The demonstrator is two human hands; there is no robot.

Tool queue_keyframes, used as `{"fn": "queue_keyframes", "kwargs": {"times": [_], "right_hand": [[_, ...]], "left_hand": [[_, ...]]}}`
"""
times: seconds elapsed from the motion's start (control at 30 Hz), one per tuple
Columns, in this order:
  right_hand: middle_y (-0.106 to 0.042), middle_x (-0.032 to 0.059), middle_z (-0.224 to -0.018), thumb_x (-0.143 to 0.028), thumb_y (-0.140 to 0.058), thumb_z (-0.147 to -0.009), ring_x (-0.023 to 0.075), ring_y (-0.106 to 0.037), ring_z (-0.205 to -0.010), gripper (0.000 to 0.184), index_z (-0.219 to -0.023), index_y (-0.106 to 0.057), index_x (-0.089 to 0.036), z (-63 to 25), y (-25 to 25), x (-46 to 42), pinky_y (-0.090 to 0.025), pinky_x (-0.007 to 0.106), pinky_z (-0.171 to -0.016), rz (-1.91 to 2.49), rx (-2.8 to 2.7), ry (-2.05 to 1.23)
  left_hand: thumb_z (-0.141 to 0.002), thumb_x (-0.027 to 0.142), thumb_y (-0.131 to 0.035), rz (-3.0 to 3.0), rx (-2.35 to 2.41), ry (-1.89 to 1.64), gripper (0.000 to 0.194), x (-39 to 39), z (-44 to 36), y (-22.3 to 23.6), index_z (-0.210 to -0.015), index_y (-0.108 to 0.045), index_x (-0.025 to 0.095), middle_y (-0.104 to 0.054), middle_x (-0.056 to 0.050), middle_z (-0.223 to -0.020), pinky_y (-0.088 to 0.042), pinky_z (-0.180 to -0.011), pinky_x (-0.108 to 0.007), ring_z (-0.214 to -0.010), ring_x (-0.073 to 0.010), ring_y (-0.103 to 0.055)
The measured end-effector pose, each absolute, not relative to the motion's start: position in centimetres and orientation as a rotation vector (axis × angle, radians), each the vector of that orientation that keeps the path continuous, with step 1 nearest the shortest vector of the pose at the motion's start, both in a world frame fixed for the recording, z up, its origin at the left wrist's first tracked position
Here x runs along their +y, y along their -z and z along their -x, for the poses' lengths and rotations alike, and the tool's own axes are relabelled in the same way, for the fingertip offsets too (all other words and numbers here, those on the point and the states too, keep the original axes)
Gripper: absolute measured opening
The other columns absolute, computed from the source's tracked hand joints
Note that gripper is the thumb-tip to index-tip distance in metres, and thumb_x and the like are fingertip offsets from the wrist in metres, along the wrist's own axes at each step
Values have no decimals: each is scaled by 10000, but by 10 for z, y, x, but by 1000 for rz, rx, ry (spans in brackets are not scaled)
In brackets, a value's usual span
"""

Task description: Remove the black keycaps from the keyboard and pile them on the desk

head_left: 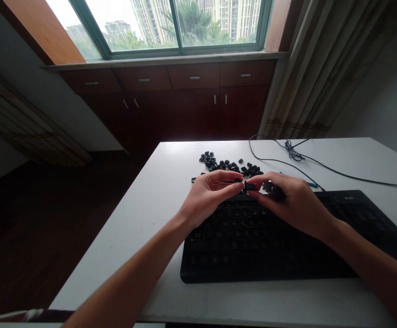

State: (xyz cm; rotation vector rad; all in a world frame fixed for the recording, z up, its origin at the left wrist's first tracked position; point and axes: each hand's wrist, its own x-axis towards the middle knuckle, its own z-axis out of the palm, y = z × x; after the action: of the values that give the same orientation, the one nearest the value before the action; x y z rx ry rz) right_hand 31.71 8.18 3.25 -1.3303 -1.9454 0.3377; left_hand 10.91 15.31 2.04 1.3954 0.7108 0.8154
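Note:
A black keyboard point(253, 255) lies on the white table, its rows of small square key sites showing no clear caps. Above its far edge, my left hand point(208, 191) pinches a small black keycap between thumb and fingers. Close to those fingertips, my right hand point(297, 200) grips another small black keycap point(249, 186) with thumb and forefinger. A short dark tool point(275, 190) with a shiny end is tucked in the same right hand; its kind is unclear. Just beyond both hands, several loose black keycaps point(231, 166) lie in a scattered heap.
A black cable point(338, 172) runs from the keyboard across the table to the right, with a tied bundle point(292, 150). Partly hidden behind my right hand is a thin blue item point(312, 184). The white table point(133, 218) ends at the left; dark cabinets point(191, 114) stand beyond.

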Motion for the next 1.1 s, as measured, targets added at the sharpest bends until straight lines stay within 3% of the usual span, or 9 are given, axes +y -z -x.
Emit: {"fn": "queue_keyframes", "kwargs": {"times": [0.23,0.47,0.6,0.8,1.1], "right_hand": [[-717,32,-1057,-207,-640,-910,183,-684,-915,287,-1192,-651,-257,-317,-32,82,-541,318,-813,1272,-1983,-333],[-716,53,-1025,-284,-663,-904,198,-689,-870,214,-1113,-676,-238,-317,-32,81,-557,339,-791,1316,-1984,-232],[-702,61,-1059,-254,-639,-902,201,-683,-883,263,-1161,-685,-242,-318,-33,81,-557,341,-802,1326,-1990,-205],[-697,63,-1123,-231,-640,-883,212,-689,-927,355,-1237,-660,-242,-323,-30,84,-561,354,-837,1359,-2029,-241],[-694,46,-1130,-229,-622,-906,194,-681,-955,259,-1160,-668,-248,-318,-29,79,-554,325,-843,1223,-2200,-377]], "left_hand": [[-805,308,-781,-1367,649,-800,290,152,-110,-20,-1065,-734,189,-749,-85,-1097,-579,-948,-371,-1015,-221,-718],[-795,267,-782,-1347,606,-802,320,152,-112,-18,-1091,-708,170,-744,-91,-1130,-568,-989,-387,-1069,-224,-707],[-781,267,-793,-1332,621,-830,338,154,-112,-17,-1094,-706,172,-748,-90,-1123,-569,-987,-388,-1059,-222,-711],[-765,284,-812,-1317,686,-850,329,154,-112,-19,-1066,-732,179,-754,-82,-1090,-576,-940,-347,-1018,-207,-716],[-820,369,-760,-1189,795,-1010,355,160,-110,-18,-1133,-727,206,-725,-69,-1140,-546,-834,-253,-918,-138,-672]]}}
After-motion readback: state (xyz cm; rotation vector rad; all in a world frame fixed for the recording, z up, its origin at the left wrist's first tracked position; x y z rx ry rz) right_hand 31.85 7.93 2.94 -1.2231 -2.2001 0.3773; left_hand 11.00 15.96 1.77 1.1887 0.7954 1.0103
